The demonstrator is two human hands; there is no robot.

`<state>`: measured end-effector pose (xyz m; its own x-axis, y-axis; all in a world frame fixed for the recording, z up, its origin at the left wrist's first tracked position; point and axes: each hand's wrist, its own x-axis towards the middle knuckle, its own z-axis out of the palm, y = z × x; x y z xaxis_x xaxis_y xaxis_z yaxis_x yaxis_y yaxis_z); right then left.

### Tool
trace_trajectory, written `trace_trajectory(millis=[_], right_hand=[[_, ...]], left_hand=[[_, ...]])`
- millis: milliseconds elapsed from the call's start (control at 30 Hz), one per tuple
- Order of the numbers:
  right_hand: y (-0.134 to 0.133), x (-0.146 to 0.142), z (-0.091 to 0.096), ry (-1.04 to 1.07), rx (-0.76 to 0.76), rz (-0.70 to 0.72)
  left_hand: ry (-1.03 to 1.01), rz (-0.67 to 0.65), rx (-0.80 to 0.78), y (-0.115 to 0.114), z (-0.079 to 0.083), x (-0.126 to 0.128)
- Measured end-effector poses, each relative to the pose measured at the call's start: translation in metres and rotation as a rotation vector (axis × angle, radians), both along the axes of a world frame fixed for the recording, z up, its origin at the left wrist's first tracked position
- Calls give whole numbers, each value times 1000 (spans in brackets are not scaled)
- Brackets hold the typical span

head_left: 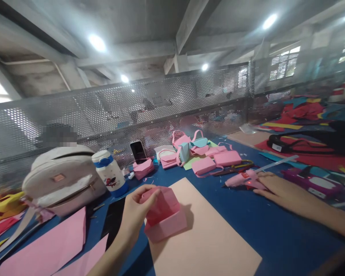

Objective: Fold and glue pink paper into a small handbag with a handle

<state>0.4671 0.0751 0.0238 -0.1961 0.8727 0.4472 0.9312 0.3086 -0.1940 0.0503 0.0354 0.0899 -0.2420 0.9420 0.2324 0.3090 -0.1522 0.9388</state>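
Note:
Between the fingers of my left hand (140,203) is the upper flap of an open pink paper box (168,226). The box tilts over a pale peach sheet (209,234), its red-pink inside facing me. Off to the right, my right hand (271,186) is closed round the handle of a pink hot glue gun (238,179). A clear glue stick (278,164) juts from the gun's rear, and a small red light glows on its side. The gun's dark nozzle points left, low over the blue tabletop.
Several small pink paper bags (202,166) lie at the back, with a phone (138,151) standing beside them. A white and blue bottle (110,174) and a pale backpack (63,184) stand left. Pink sheets (46,245) lie front left. A purple case (313,182) sits right.

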Motion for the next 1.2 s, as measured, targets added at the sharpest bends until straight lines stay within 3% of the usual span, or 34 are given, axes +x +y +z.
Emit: trace_trajectory(millis=[67,133,267,467,600,700,967,1200], right_hand=[[-22,-4,4,-73,36,-33],[-48,-17,14,1,69,-68],[-83,-68,42,247,-191,280],[-60,-147,82,377,-52,641],[-39,-186,98,313,115,770],[-29,-208,94,378,197,805],[-23,-221,39,778,143,818],[-25,-218,32,908,86,814]], left_hand=[[3,2,17,0,-1,-1],[15,4,31,0,-2,-1],[67,17,117,-1,-2,2],[108,-45,217,-12,0,7],[218,-106,337,-21,4,9],[297,-122,453,-28,5,10],[459,-204,587,-42,1,12],[494,-251,640,-43,0,14]])
